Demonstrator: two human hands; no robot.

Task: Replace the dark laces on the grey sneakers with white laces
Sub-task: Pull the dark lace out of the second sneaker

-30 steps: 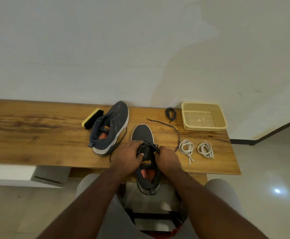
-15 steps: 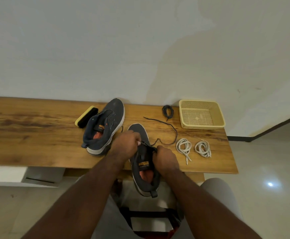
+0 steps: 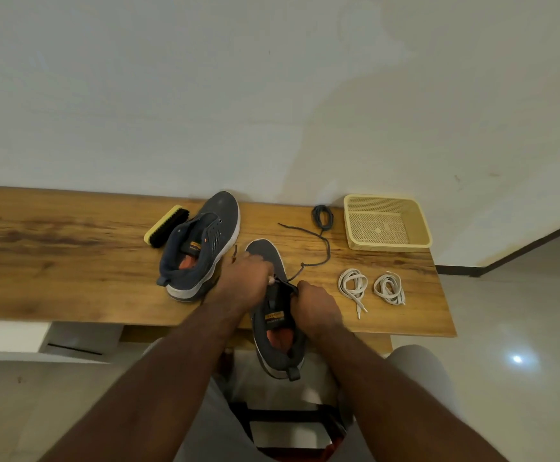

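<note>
A grey sneaker [image 3: 277, 328] lies at the table's front edge, heel hanging over it. My left hand [image 3: 247, 278] pinches its dark lace [image 3: 318, 251] at the eyelets near the toe. My right hand [image 3: 317, 305] grips the sneaker's right side by the tongue. The lace's loose end trails away across the table to the right. A second grey sneaker [image 3: 202, 241] without a lace lies tilted to the left. Two bundles of white laces [image 3: 353, 286] [image 3: 388, 288] lie to the right. A coiled dark lace [image 3: 322, 216] sits by the basket.
A cream plastic basket [image 3: 420, 225] stands at the back right of the wooden table [image 3: 55, 261]. A shoe brush [image 3: 167, 225] with a yellow back lies left of the far sneaker. A wall rises right behind the table. My knees and a stool are below.
My left hand moved forward toward the toe, drawing the dark lace up out of the eyelets. The loose end shifted on the table. The right hand stayed on the sneaker.
</note>
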